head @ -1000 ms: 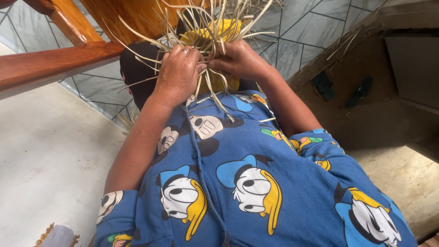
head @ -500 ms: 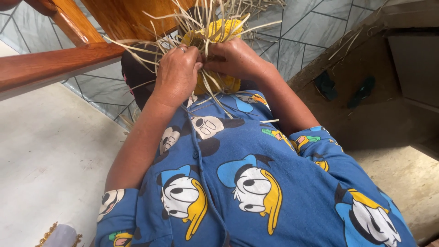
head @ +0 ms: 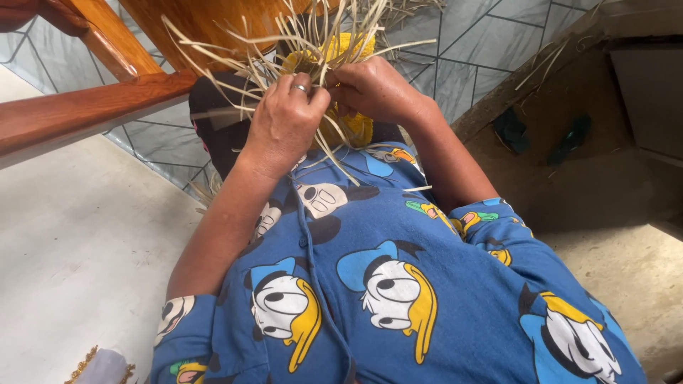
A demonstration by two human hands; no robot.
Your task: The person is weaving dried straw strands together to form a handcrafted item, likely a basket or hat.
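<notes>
My left hand [head: 284, 121], with a ring on one finger, is closed around a bundle of pale straw strands [head: 284, 43] that fan out upward and to the left. My right hand [head: 373, 89] grips the same bundle just beside it, fingers pinching strands against a yellow woven piece [head: 348, 50] partly hidden behind both hands. Both hands are held close together above my lap. I wear a blue shirt [head: 384, 299] printed with cartoon ducks.
A polished wooden chair frame [head: 92, 107] crosses the upper left. Grey patterned floor tiles [head: 484, 43] lie beyond the hands. A pale concrete floor [head: 78, 249] is at the left and a brown dirt step [head: 597, 171] at the right.
Both hands have stayed together on the straw bundle with small finger shifts. The fanned strands have moved slightly.
</notes>
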